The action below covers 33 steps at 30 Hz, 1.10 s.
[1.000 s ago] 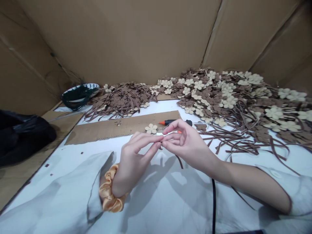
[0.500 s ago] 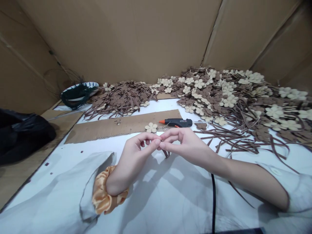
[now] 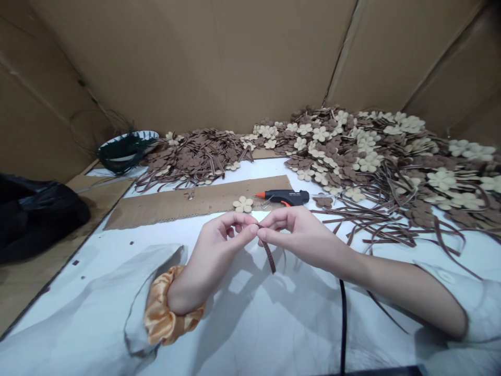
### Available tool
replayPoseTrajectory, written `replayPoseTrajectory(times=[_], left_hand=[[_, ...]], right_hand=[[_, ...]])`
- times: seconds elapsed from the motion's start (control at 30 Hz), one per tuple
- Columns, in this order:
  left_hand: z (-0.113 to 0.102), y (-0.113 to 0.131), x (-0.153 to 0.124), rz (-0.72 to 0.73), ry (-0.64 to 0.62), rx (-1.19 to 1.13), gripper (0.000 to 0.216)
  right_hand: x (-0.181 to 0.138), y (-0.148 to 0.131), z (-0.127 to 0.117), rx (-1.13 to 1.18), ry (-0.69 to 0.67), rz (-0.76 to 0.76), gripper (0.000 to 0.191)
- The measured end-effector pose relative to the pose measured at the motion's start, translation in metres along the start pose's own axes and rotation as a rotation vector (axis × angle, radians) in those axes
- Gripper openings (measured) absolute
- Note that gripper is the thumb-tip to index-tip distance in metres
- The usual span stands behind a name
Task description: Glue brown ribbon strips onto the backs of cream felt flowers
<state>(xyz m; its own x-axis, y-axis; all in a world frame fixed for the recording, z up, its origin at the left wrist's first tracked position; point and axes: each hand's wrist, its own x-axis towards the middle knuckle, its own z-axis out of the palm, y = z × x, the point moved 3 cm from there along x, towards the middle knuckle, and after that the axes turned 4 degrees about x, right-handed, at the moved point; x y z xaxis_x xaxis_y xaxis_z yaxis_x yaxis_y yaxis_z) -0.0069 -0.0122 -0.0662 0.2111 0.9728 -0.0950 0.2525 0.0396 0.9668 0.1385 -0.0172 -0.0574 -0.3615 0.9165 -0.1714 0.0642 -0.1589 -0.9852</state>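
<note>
My left hand (image 3: 213,256) and my right hand (image 3: 301,235) meet at the fingertips, pinching a narrow brown ribbon strip (image 3: 269,257) whose end hangs down below them. Its upper end is hidden between my fingers. Just beyond my hands, a cream five-petal foam flower (image 3: 243,204) lies on a long cardboard strip (image 3: 176,207). A black hot glue gun (image 3: 284,197) with an orange tip lies past my right fingers. A gold satin scrunchie (image 3: 166,308) circles my left wrist.
Heaps of brown and cream flowers (image 3: 364,156) and tangled brown ribbons (image 3: 376,224) cover the far side of the white table (image 3: 117,261). A black cable (image 3: 343,324) crosses the near side. A plate with dark green wire (image 3: 125,149) and a black bag (image 3: 35,214) sit at left, before cardboard walls.
My hands have drawn closer together and lower, uncovering the glue gun. The ribbon strip now hangs longer and more visibly below my fingers.
</note>
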Motion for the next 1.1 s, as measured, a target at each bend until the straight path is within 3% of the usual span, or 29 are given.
replayPoseTrajectory(times=[0.27, 0.47, 0.87, 1.1], left_hand=[[-0.006, 0.012, -0.001, 0.087, 0.017, 0.245, 0.016], [-0.009, 0.017, 0.000, 0.193, 0.122, 0.457, 0.010], [-0.008, 0.014, 0.006, 0.041, -0.012, 0.283, 0.017], [-0.009, 0.007, 0.010, -0.037, -0.075, 0.164, 0.017]], right_hand=[[0.000, 0.000, -0.003, -0.004, 0.032, 0.032, 0.013], [0.001, 0.003, -0.003, 0.003, 0.010, 0.034, 0.013], [0.004, 0.006, -0.006, -0.012, -0.108, 0.049, 0.019], [0.005, 0.005, -0.009, -0.072, -0.071, 0.049, 0.018]])
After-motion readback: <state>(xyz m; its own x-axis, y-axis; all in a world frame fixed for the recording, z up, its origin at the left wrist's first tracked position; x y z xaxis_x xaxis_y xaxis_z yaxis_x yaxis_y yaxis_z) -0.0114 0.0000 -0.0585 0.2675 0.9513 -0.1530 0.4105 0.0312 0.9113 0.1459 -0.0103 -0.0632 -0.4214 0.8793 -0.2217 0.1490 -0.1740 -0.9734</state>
